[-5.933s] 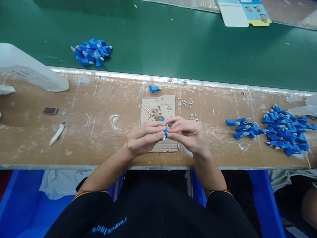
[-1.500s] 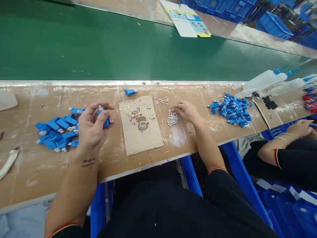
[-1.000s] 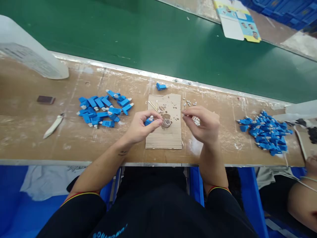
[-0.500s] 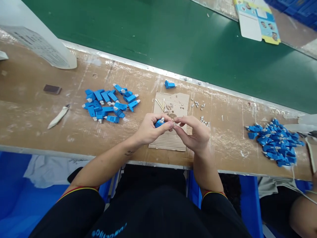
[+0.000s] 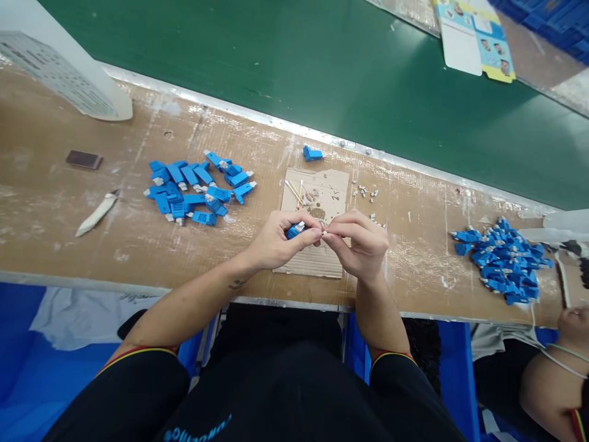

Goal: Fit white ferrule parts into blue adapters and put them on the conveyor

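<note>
Over a cardboard sheet (image 5: 313, 267), my left hand (image 5: 280, 239) is closed around a blue piece (image 5: 295, 230) with a white tip. Thumb and fingertip of my right hand (image 5: 361, 244) are pinched on a tiny whitish bit (image 5: 324, 232), right beside my left fingertips. Thin sticks (image 5: 296, 192) and brown smears lie on the cardboard. Small grey-white bits (image 5: 363, 191) are scattered to its right, some partly behind my right hand. One blue piece (image 5: 313, 153) lies beyond the cardboard.
Blue pieces form a group (image 5: 193, 190) at left and a denser heap (image 5: 508, 261) at right. A white pointed tool (image 5: 97, 213) and a dark block (image 5: 84, 159) lie far left. Beyond the bench is a green surface (image 5: 294, 67). Another person's hand (image 5: 573, 325) shows at the right edge.
My right fingers have closed into a tighter pinch beside my left fingertips. The view has shifted slightly, and more of the other person's arm and hand shows at right.
</note>
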`<state>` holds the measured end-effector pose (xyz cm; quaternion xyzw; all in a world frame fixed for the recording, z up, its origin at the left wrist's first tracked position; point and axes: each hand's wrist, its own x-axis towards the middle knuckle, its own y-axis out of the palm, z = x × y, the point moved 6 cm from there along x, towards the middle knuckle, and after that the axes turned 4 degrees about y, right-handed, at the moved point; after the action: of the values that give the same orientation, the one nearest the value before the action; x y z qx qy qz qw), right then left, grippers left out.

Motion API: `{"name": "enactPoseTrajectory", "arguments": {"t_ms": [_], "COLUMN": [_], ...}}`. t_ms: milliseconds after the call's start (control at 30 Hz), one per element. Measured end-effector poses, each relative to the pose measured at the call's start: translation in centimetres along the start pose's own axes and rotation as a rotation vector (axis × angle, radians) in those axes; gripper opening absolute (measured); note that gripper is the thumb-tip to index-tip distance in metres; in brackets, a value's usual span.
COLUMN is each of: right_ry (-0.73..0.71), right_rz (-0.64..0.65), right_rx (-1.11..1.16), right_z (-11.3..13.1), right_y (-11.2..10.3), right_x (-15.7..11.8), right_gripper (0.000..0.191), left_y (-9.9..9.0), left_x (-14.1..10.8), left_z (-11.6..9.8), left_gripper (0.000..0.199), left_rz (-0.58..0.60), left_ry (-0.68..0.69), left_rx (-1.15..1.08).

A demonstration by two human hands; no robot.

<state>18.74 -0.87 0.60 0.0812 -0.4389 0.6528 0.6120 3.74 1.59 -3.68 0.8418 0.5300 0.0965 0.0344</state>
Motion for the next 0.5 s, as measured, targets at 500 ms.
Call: {"name": "enactPoseTrajectory", "arguments": {"t_ms": [500], "right_ry": [-0.089], "right_rz": [0.055], "right_rx": [0.017], "right_z": [0.35], "right_y": [0.15], "right_x": [-0.1], "right_gripper": [0.021], "left_y": [0.26], "left_x": [-0.26], "left_z": [-0.68], "left_gripper": [0.028], "left_rz": [0.017], "left_ry": [0.103], "left_rx": [0.171]}}
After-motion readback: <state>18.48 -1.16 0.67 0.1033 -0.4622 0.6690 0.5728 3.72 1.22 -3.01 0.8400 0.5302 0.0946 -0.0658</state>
